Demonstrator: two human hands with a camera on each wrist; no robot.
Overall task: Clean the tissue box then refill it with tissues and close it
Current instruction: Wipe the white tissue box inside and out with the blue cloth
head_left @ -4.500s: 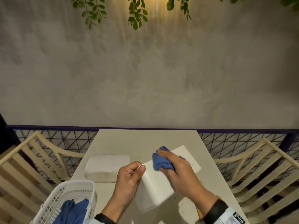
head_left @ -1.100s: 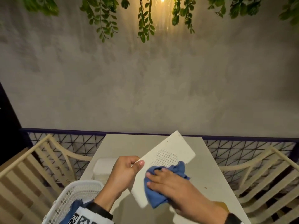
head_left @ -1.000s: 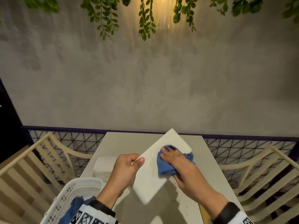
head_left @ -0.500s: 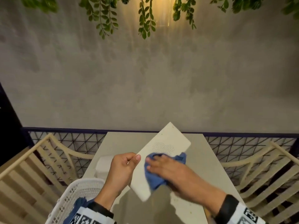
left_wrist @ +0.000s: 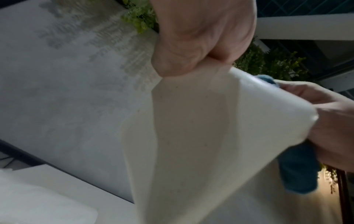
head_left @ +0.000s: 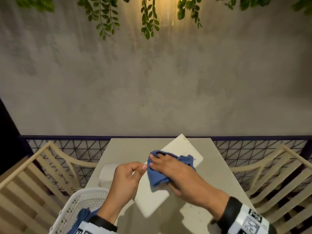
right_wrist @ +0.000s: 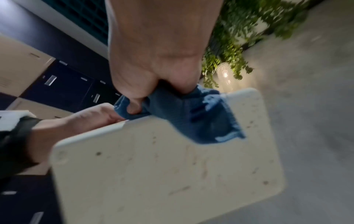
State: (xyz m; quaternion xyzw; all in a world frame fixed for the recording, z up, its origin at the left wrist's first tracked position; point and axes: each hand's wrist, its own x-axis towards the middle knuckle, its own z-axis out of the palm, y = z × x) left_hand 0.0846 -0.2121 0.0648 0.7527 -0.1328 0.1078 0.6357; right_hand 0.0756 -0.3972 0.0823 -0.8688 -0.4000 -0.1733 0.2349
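Dim, warm light. One lamp (head_left: 166, 12) glows at top centre of the head view, throwing leaf shadows down the wall (head_left: 152, 81). Straight edges bow toward that frame's corners. Both wrist views soft with motion blur, worst at the right wrist's upper right; grain throughout.

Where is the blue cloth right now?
In the head view the blue cloth is under the right hand, pressed on the white tissue box that the left hand holds above the table.
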